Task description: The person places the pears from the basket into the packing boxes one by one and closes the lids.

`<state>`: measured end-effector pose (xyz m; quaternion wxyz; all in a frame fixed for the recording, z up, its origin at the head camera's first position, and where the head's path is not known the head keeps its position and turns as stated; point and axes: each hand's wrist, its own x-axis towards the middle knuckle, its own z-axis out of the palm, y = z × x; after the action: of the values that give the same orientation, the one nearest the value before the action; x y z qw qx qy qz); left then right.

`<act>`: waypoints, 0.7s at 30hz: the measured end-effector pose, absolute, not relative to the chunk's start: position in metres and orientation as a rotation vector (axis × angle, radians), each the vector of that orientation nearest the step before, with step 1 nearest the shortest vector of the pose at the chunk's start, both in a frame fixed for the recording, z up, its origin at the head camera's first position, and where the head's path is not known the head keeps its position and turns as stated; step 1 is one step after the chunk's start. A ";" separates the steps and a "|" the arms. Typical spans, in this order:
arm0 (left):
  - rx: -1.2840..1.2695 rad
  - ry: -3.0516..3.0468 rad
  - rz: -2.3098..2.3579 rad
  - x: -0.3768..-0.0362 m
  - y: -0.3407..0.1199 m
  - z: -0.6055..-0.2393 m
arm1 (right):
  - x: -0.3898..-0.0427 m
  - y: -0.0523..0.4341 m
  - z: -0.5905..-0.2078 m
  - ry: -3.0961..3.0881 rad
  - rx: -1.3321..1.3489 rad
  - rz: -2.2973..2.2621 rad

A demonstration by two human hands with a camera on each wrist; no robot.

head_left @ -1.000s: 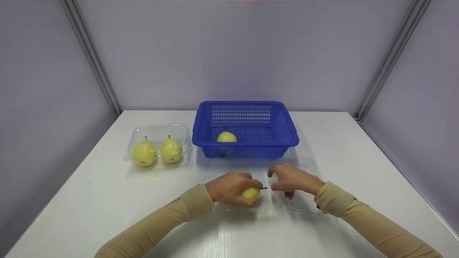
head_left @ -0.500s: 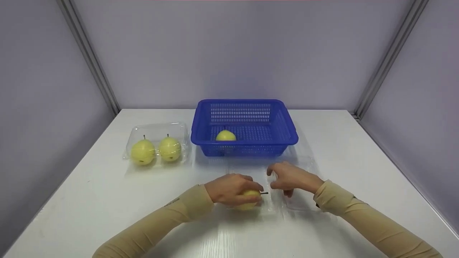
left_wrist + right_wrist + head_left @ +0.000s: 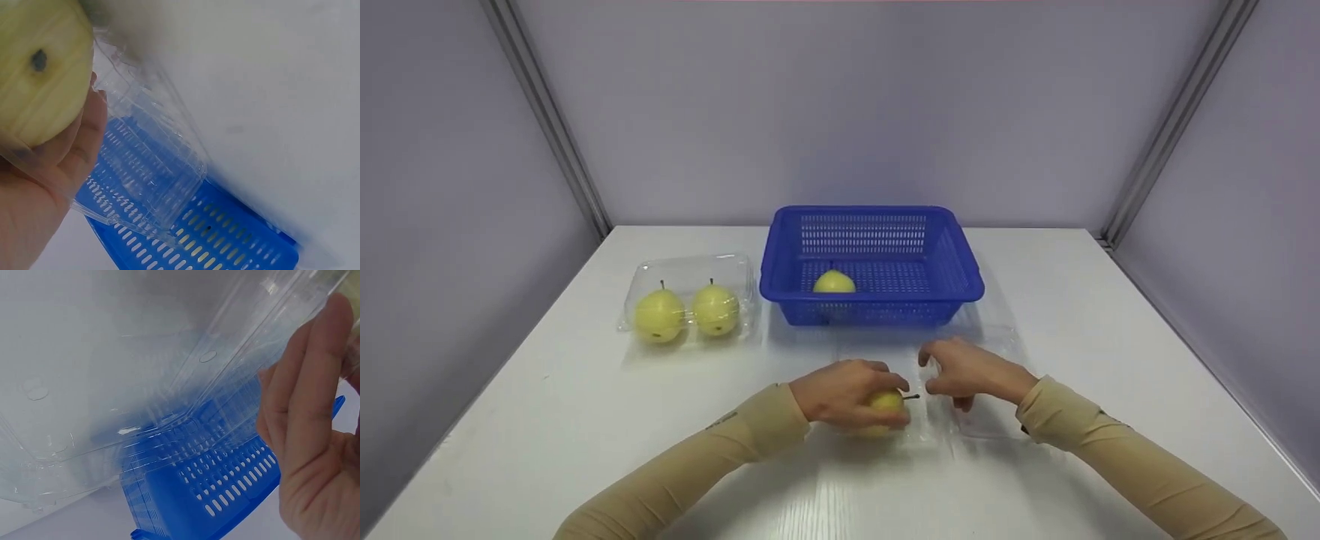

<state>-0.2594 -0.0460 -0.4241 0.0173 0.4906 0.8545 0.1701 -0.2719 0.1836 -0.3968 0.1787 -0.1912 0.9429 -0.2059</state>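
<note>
My left hand grips a yellow pear from above, its dark stem pointing right. The pear is over the left half of an opened clear plastic clamshell box in front of the basket. In the left wrist view, the pear's dark-spotted end shows behind clear plastic, with fingers curled round its far side. My right hand hovers by the box's middle fold and right half, thumb and fingers loosely bent with nothing visible between them. In the right wrist view, its fingers lie close beside the clear wall.
A blue slotted basket stands behind the hands with one pear inside. To its left, another clear clamshell box holds two pears. Grey panels enclose the white table at the back and sides.
The pear in my left hand dips and turns a little, then rises slightly, and more of its body shows beneath the fingers. My right hand stays in place.
</note>
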 end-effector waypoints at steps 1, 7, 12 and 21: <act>1.527 2.657 0.532 -0.260 -0.046 -0.424 | -0.271 0.184 -0.396 2.668 -0.533 -0.580; 1.519 2.667 0.596 -0.263 -0.047 -0.417 | -0.271 0.183 -0.395 2.671 -0.530 -0.561; 1.477 2.717 0.701 -0.271 -0.052 -0.407 | -0.272 0.183 -0.395 2.662 -0.545 -0.554; 1.389 3.050 0.841 -0.291 -0.060 -0.389 | -0.271 0.183 -0.395 2.666 -0.536 -0.564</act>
<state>-0.2914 -0.0601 -0.3889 -0.1563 0.3970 0.8719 0.2403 -0.2715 0.1834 -0.3952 0.1812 -0.1898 0.9441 -0.1997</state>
